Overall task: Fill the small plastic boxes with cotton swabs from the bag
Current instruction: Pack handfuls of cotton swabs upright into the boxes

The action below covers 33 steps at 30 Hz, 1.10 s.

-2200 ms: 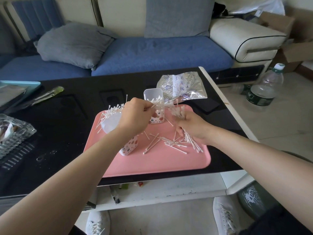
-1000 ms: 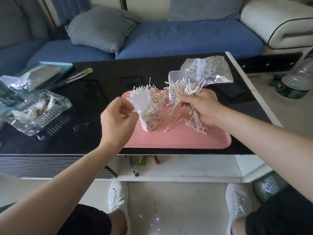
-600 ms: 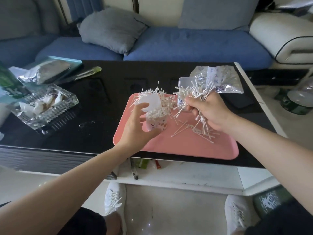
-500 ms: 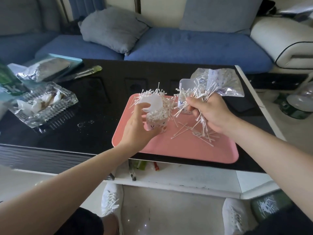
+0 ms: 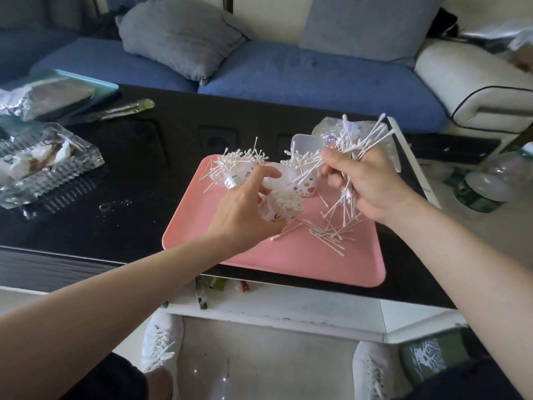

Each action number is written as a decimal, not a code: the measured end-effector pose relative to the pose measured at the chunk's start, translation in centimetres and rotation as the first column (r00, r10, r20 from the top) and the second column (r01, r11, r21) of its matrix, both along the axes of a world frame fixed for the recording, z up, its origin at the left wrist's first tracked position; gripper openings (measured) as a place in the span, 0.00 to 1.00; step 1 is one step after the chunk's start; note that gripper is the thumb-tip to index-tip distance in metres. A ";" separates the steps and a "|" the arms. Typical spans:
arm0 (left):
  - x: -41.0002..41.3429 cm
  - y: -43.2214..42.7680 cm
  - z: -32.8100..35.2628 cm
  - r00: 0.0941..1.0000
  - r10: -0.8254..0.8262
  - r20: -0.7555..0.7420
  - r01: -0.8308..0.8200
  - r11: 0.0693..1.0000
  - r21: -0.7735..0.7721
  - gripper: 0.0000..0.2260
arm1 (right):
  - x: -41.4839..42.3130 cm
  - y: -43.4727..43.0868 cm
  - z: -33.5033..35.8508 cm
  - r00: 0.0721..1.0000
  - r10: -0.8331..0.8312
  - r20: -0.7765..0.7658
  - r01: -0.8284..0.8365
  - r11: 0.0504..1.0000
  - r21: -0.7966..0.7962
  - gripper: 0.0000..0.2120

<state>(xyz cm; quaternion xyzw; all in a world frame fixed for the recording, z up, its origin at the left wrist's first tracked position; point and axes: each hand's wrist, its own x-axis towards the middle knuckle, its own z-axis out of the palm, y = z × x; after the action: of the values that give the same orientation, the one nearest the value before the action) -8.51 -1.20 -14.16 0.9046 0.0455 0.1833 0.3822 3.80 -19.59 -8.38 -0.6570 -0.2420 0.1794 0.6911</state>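
Our left hand (image 5: pixel 242 209) grips a full, tipped box (image 5: pixel 284 206) over the pink tray (image 5: pixel 288 255). Our right hand (image 5: pixel 366 183), the nearer one to the open box (image 5: pixel 307 187), clutches swabs (image 5: pixel 366 140) with their shafts slanting up and away. Two seconds ago it gathered lower down.

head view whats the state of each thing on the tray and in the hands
pink tray: flat on the table
left hand: grips the near box
near box: tilted, lid open, packed with swabs
left box: swabs sticking out, partly hidden
right hand: grips the swab bundle
swab bundle: held, ends splayed
far box: upright on pink tray, lid open, swabs inside
loose swabs: scattered on pink tray
bag: lying behind far box, mostly hidden
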 end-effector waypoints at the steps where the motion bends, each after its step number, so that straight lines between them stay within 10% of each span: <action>1: 0.2 -0.1 -0.1 1.000 -0.004 -0.008 0.003 1.000 -0.009 0.33 | 0.0 -0.2 -0.2 0.998 0.024 -0.052 -0.024 1.000 0.000 0.12; 21: 1.8 0.2 -0.1 0.993 -0.060 -0.106 0.051 0.995 -0.084 0.35 | -0.9 -0.3 -3.0 0.910 0.034 0.414 0.101 0.949 -0.300 0.13; 33: 2.3 0.0 0.0 0.994 -0.043 -0.099 0.037 0.998 -0.060 0.36 | -1.4 1.2 -2.7 0.922 0.194 0.335 -0.001 0.867 -0.498 0.04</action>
<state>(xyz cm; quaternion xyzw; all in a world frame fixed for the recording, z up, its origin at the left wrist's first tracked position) -6.23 -1.20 -14.19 0.9019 0.0518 0.1289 0.4090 2.38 -18.37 -11.08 -0.8186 -0.3493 0.1416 0.4334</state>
